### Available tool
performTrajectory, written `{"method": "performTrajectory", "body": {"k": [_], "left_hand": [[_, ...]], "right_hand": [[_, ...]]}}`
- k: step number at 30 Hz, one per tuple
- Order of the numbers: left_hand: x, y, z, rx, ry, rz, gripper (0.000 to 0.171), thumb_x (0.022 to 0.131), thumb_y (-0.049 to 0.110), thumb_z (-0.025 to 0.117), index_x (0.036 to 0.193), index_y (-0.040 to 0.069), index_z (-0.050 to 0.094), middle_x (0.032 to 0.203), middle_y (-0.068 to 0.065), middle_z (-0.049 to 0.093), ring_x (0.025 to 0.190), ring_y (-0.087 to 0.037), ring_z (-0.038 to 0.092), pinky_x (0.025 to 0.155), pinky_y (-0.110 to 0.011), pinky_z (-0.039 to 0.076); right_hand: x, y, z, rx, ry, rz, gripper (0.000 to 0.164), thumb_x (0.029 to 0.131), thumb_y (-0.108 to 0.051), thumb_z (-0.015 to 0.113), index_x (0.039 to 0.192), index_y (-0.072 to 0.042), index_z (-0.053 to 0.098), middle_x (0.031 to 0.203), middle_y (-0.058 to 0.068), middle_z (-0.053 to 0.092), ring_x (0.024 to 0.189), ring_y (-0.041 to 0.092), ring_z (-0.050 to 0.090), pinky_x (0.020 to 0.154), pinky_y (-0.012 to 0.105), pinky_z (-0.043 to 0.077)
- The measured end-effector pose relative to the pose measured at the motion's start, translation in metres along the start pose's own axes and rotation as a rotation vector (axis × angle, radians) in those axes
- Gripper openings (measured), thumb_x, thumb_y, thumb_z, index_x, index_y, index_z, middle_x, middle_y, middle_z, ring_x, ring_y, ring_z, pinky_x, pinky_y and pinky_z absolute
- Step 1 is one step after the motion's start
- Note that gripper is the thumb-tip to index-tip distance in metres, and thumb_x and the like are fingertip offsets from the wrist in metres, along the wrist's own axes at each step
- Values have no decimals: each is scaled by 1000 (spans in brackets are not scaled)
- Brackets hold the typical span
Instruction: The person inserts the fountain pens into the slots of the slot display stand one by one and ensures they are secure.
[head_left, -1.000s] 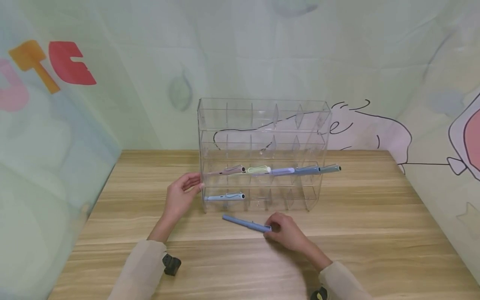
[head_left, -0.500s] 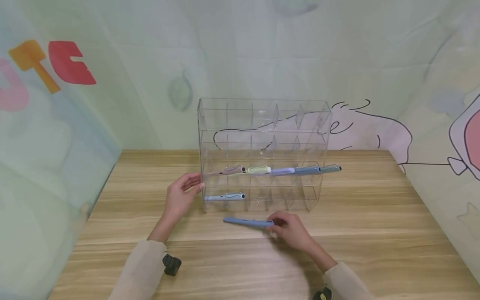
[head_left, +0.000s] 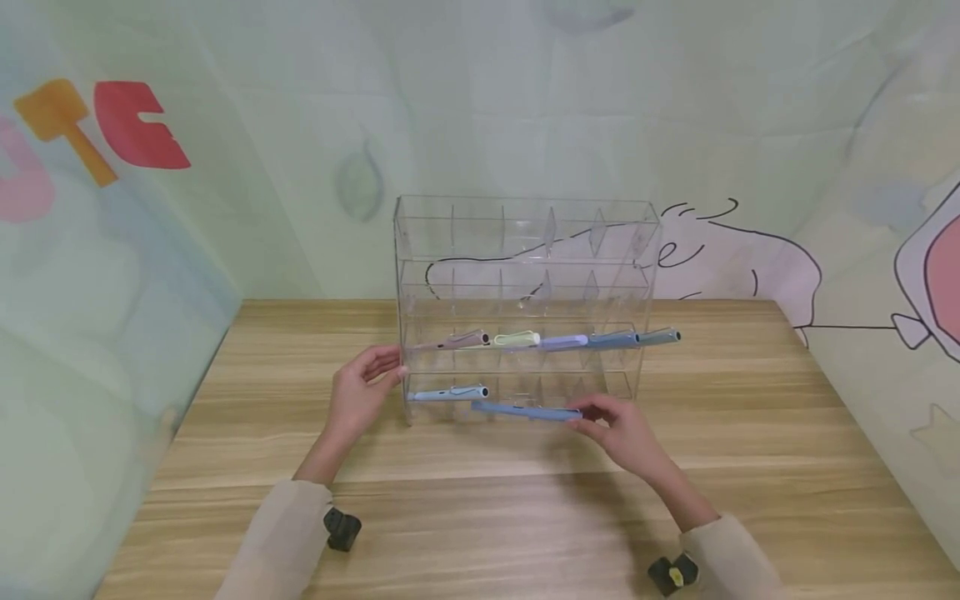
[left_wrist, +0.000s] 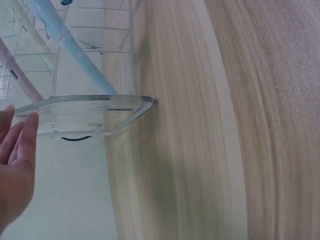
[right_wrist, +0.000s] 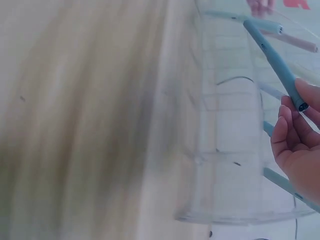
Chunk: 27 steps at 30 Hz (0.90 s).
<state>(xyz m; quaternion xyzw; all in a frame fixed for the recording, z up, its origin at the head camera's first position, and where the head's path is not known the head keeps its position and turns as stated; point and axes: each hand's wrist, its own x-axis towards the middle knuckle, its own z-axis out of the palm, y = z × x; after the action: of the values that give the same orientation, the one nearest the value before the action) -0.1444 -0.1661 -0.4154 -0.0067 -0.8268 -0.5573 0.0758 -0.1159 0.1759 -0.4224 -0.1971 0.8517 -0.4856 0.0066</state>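
A clear acrylic rack (head_left: 525,287) with several tiers stands on the wooden table. My left hand (head_left: 363,390) touches the rack's left side panel, and the left wrist view has its fingertips (left_wrist: 31,120) against that panel's outer face. Between thumb and fingers, my right hand (head_left: 618,433) pinches a blue pen (head_left: 528,412) by its clip end. This pen lies nearly level in front of the lowest tier, its other end pointing left. In that tier, at the left, rests a light blue pen (head_left: 450,393). The right wrist view catches the held pen (right_wrist: 275,62) tilted above the blurred rack.
One tier up lies a row of pens: a mauve pen (head_left: 465,340), a pale green pen (head_left: 517,339), a lavender pen (head_left: 564,342), a darker blue pen (head_left: 613,339) and a grey-green pen (head_left: 660,337). A printed cloth (head_left: 315,125) hangs behind the table (head_left: 480,533).
My right hand has lifted the blue pen off the table and carried it up and rightward to the front of the lowest tier. The left hand stays at the rack's side.
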Motion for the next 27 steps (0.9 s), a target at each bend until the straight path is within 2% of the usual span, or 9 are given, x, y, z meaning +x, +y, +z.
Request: {"method": "performTrajectory", "body": {"k": [4,9,15,22,27], "left_hand": [[1,-1,0,2,-4,2,27,85,5,64,110,-3,58,112,-18,61,104,-26,59,90,-28,49],[1,0,-1,4,-5,-3,27,85,5,64,111,-3,58,112,-18,61,104,-26,58,90,-29,50],[1,-1,-1,5,-7,10,27,85,4,63,111,-4,58,112,-19,61,104,-27,58,90,-29,50],[1,-2,-1,0,-7,33,27,85,3,63,110,-4,58,112,-19,61,103,-27,59,89,-29,50],[0,-1,-1,-3,-12,32,28,85,4,63,111,-4,57,112,-19,61,103,-27,59,90,-29,50]], "right_hand": [[3,-5,-10,-1,7,-1,13,82,-3,67,95,-2,65,82,6,64,73,11,54,59,22,48],[10,-10,-12,-5,26,-1,12,82,-4,67,93,-2,65,81,4,64,72,14,56,59,23,49],[22,-14,-3,-60,40,3,13,82,-4,68,94,-2,67,81,2,64,71,15,55,57,26,49],[36,-18,16,-122,21,-58,10,78,0,70,88,-2,67,77,1,63,67,12,54,57,23,50],[42,-20,26,-130,5,-38,9,78,-1,69,87,-2,66,77,1,62,67,11,54,58,23,51]]}}
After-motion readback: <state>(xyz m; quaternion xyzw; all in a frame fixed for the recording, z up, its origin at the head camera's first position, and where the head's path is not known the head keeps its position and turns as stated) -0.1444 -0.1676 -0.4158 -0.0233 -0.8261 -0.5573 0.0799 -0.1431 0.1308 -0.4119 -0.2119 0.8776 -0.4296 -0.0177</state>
